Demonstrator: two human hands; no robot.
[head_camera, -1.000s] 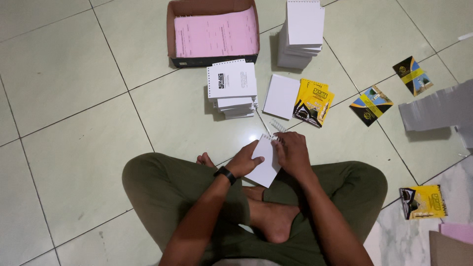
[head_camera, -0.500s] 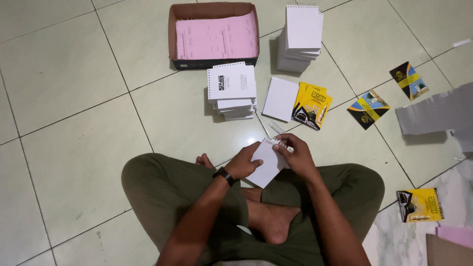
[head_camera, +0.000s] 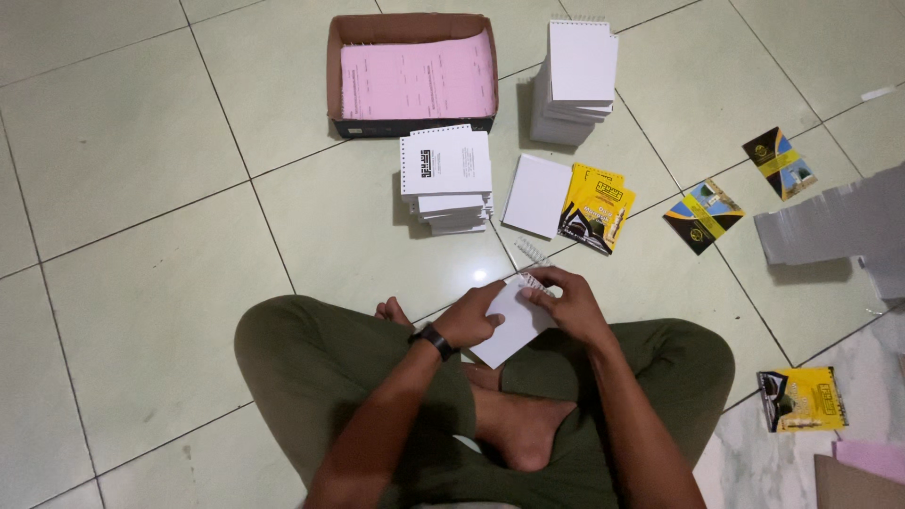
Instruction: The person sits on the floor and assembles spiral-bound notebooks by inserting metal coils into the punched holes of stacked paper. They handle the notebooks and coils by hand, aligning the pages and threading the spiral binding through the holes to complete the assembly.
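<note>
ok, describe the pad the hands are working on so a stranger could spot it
Start at the cardboard box of pink sheets at the top, then come straight down to the seated person's lap. The white pad is pinched between left hand and right hand, the only one off the floor.

The person wore olive-green trousers, loose in cut, the cloth gathering in soft folds and creases over both thighs and darkening toward the lap. A black wristwatch with a plain dark band circled the wrist of the left hand, while the right hand carried no band or ring that could be made out, and both forearms were bare with no sleeve reaching into view. The feet were bare as well, without socks or shoes, toes showing at the left knee.
</note>
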